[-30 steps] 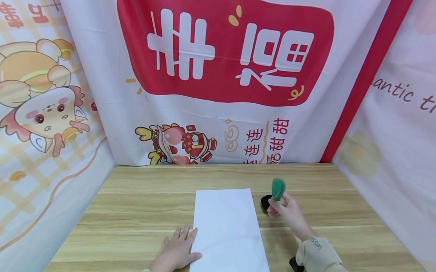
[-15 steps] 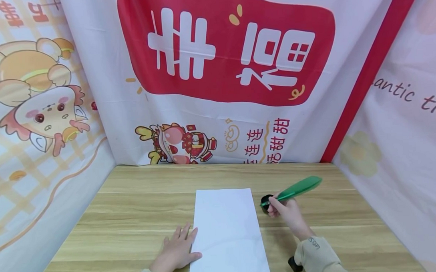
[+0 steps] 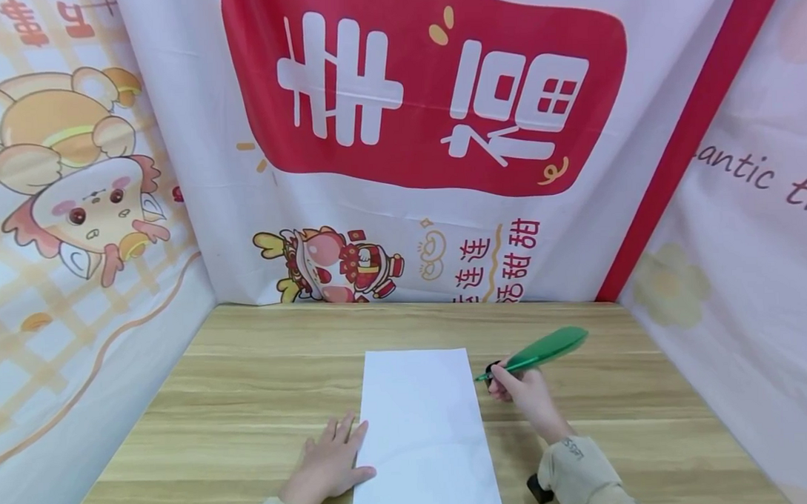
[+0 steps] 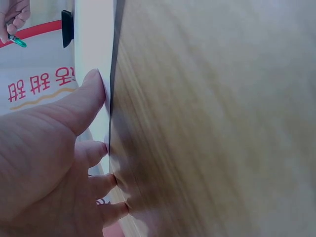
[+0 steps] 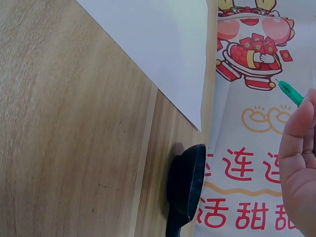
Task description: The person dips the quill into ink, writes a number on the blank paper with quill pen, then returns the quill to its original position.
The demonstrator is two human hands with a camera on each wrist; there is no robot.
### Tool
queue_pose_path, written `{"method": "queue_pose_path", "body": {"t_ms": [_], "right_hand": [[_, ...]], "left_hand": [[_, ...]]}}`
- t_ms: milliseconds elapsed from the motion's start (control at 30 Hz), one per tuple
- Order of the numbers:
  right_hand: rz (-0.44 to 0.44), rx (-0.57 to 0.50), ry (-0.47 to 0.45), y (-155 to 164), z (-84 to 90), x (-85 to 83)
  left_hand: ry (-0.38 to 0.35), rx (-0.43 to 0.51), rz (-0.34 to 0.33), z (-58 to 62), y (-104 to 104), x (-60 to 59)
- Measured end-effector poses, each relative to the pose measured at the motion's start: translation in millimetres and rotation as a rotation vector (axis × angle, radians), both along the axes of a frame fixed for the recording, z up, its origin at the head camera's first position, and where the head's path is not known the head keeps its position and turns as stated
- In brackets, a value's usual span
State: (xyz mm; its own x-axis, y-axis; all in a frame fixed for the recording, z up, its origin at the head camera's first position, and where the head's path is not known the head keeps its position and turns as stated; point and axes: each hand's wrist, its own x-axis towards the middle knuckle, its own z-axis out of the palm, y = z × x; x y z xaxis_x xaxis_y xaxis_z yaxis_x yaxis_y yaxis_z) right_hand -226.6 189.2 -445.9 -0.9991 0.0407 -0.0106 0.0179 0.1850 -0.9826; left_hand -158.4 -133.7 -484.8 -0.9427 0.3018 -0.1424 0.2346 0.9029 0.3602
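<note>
My right hand [image 3: 525, 392] pinches a green feather-shaped pen [image 3: 547, 347]. Its tip points left, close to the right edge of a white sheet of paper [image 3: 419, 414], and its feather end leans up to the right. In the right wrist view the pen's green tip [image 5: 290, 92] sticks out past the fingers, raised above the table. A black holder [image 5: 186, 182] stands beside the paper, mostly hidden behind the right hand in the head view. My left hand [image 3: 331, 462] rests with fingers spread at the paper's left edge, thumb on the sheet.
Paper lies lengthwise on the wooden table [image 3: 261, 375]. A small black object [image 3: 539, 490] sits by the right sleeve, partly covered by it. Printed cloth hangs [image 3: 426, 132] behind the table and along both sides.
The pen has swung from upright to leaning right, its tip now pointing left. The right hand has shifted slightly left towards the paper. The left hand stays on the sheet.
</note>
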Motion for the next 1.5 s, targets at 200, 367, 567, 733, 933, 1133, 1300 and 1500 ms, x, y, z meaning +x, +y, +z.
{"method": "queue_pose_path", "body": {"t_ms": [200,367,567,733,933,1133,1300,1500], "right_hand": [[-0.002,0.007,0.009,-4,-2.5,-2.1],[-0.004,0.012,0.007,-6,-1.6,-1.9],[-0.005,0.003,-0.007,-10,-0.6,-2.3],[0.005,0.009,-0.009,-11,-0.4,-3.3],[0.020,-0.002,-0.003,-14,0.8,-3.6],[0.012,-0.002,0.008,-18,0.6,-4.3],[0.017,-0.017,0.012,-21,0.4,-5.9],[0.022,-0.011,0.019,-24,0.7,-7.0]], "left_hand": [[0.006,0.009,0.004,1.0,1,1.1],[0.012,0.009,0.002,0.5,1,1.1],[0.007,0.005,0.001,-1.1,0,0.2],[0.009,0.002,0.004,-1.8,0,0.0],[0.016,-0.005,0.002,-2.6,0,-0.4],[0.015,-0.005,-0.005,-2.8,0,-0.5],[0.010,0.000,-0.006,-2.0,0,-0.2],[0.008,0.004,-0.001,-2.5,0,-0.3]]}}
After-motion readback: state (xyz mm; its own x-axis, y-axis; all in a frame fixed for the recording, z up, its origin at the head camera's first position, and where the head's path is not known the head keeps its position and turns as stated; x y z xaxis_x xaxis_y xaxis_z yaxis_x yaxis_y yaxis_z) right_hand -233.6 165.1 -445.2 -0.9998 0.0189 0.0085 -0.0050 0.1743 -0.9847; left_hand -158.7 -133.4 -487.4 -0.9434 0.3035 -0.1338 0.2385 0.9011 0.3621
